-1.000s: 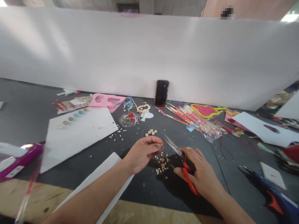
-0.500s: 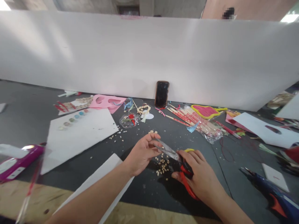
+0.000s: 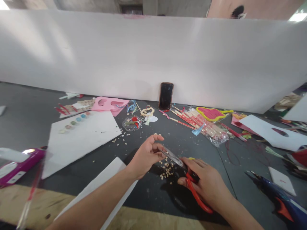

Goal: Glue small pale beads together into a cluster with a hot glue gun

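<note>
My right hand (image 3: 200,179) is wrapped round the handles of a pair of scissors (image 3: 176,157) with red grips. Their blades point left and lie nearly together, the tips at the fingers of my left hand (image 3: 147,156). Thumb and index finger of that left hand are pinched by the blade tips; what they hold, if anything, is too small to make out. Below the blades, small pale bead-like pieces (image 3: 166,171) lie scattered on the dark tabletop.
A phone (image 3: 166,95) leans against a white panel (image 3: 144,57). White boards (image 3: 81,140) lie left. Patterned sticks (image 3: 194,121) in plastic and a pink-yellow paddle shape (image 3: 211,114) lie at back right. A blue glue gun (image 3: 275,195) sits right; a purple tool (image 3: 21,169) lies far left.
The scissor blades have come together, and the red handle has swung down and to the right. My left hand stays nearly in place.
</note>
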{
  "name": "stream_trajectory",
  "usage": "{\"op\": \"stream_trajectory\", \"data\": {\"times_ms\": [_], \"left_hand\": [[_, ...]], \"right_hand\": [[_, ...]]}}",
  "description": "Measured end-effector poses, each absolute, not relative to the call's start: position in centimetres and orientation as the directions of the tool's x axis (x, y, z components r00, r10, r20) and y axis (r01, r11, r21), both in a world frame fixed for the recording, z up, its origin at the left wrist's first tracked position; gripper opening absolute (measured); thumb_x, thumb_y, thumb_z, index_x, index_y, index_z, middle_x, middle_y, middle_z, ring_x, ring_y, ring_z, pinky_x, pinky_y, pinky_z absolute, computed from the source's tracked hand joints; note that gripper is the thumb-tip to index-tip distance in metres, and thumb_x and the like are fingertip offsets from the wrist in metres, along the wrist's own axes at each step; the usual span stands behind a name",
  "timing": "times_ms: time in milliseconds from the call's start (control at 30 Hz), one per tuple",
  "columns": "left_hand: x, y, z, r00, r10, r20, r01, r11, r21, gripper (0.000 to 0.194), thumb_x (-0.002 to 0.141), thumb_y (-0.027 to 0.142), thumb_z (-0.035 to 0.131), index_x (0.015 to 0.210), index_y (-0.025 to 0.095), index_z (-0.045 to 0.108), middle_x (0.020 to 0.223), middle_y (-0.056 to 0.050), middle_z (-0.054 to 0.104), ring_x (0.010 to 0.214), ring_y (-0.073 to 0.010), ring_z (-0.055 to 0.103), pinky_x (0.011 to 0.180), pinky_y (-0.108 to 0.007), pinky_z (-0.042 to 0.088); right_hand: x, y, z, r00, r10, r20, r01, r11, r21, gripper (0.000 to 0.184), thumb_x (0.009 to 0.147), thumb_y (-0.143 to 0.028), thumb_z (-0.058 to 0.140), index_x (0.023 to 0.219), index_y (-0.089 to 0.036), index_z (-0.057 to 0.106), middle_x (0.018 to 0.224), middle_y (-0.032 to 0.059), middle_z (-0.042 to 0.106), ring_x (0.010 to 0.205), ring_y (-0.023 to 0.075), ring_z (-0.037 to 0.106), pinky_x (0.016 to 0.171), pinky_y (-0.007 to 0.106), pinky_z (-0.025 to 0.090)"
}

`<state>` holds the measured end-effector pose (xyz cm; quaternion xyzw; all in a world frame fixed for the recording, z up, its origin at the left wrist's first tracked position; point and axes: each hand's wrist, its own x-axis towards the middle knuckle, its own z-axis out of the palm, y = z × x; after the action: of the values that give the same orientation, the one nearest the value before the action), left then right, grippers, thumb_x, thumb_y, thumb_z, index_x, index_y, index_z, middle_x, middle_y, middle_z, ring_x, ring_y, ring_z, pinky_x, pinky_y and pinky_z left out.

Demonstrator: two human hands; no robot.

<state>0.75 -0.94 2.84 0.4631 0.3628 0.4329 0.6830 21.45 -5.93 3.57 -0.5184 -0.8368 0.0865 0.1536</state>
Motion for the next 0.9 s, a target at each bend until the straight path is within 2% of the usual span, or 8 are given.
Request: {"op": "stream_trajectory", "data": {"times_ms": [267,567,733,900], "left_hand": [[0.83,-0.95,2.93,0.362,0.927,-0.096,-0.265,0.202,0.943,0.042,0.066,0.005,0.060,0.100,0.020,0.041,0.069,0.005,0.057,0.060,-0.0059,0.050,0.060,-0.018,0.034],[0.77,-0.98,2.99,0.383,0.918,-0.097,-0.308,0.226,0.924,0.041,0.068,0.005,0.061,0.100,0.019,0.040,0.070,0.004,0.058,0.060,-0.0048,0.050,0.061,-0.017,0.034],[0.78,-1.02,3.01,0.383,0.917,-0.107,-0.321,0.241,0.916,0.040,0.068,0.006,0.062,0.099,0.019,0.041,0.069,0.005,0.058,0.061,-0.0049,0.050,0.061,-0.017,0.034],[0.90,-1.08,2.91,0.384,0.914,-0.129,-0.345,0.272,0.898,0.042,0.067,0.009,0.066,0.098,0.019,0.041,0.068,0.005,0.058,0.060,-0.0053,0.051,0.060,-0.017,0.035]], "right_hand": [[21.76,-5.87,3.10,-0.428,0.877,0.219,0.844,0.475,-0.251,0.045,0.075,-0.048,0.057,0.112,-0.022,0.054,0.097,0.0081,0.067,0.086,0.0222,0.063,0.075,0.033,0.050],[21.67,-6.00,3.44,-0.418,0.892,0.172,0.826,0.452,-0.338,0.044,0.075,-0.045,0.059,0.113,-0.023,0.053,0.098,0.0061,0.067,0.086,0.0200,0.063,0.075,0.031,0.050],[21.78,-5.88,3.20,-0.426,0.882,0.203,0.829,0.470,-0.303,0.044,0.076,-0.047,0.057,0.112,-0.022,0.055,0.095,0.0069,0.069,0.083,0.0201,0.064,0.073,0.030,0.051],[21.96,-5.96,3.26,-0.431,0.865,0.256,0.849,0.485,-0.209,0.045,0.077,-0.051,0.053,0.111,-0.023,0.057,0.091,0.0066,0.070,0.080,0.0206,0.065,0.069,0.030,0.051]]}}
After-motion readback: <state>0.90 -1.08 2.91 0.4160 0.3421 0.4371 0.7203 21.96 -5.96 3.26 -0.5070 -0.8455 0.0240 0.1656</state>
